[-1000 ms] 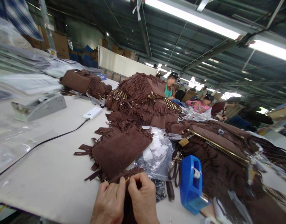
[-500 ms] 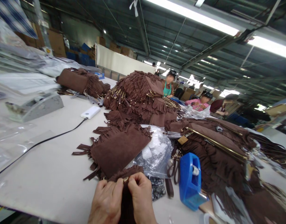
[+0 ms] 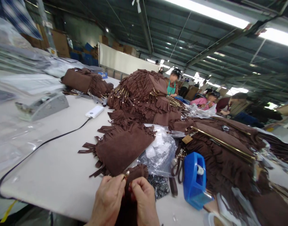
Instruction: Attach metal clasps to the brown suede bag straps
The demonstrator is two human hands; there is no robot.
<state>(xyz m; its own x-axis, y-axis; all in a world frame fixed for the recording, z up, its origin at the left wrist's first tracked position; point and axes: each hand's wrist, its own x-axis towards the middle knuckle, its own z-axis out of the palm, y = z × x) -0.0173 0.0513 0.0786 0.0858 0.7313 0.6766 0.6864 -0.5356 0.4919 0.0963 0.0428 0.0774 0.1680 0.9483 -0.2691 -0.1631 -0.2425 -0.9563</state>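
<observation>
My left hand (image 3: 108, 201) and my right hand (image 3: 144, 201) are both closed on a small brown suede fringed piece (image 3: 136, 172) at the table's near edge. The left fingers pinch its top by a small gold metal fitting (image 3: 126, 173). The right fingers pinch the suede just beside it. Right behind lies a flat brown fringed bag (image 3: 121, 147) on the white table (image 3: 52, 163).
A blue tape dispenser (image 3: 194, 180) stands to the right, a clear plastic bag (image 3: 161, 150) behind it. Heaps of brown fringed bags (image 3: 144, 94) cover the middle and right. A white power bank (image 3: 95, 111) with a black cable lies left. Several people sit at the far end.
My hands have parted slightly, and the gold fitting and the suede's top now show between them. The view has shifted a little to the left.
</observation>
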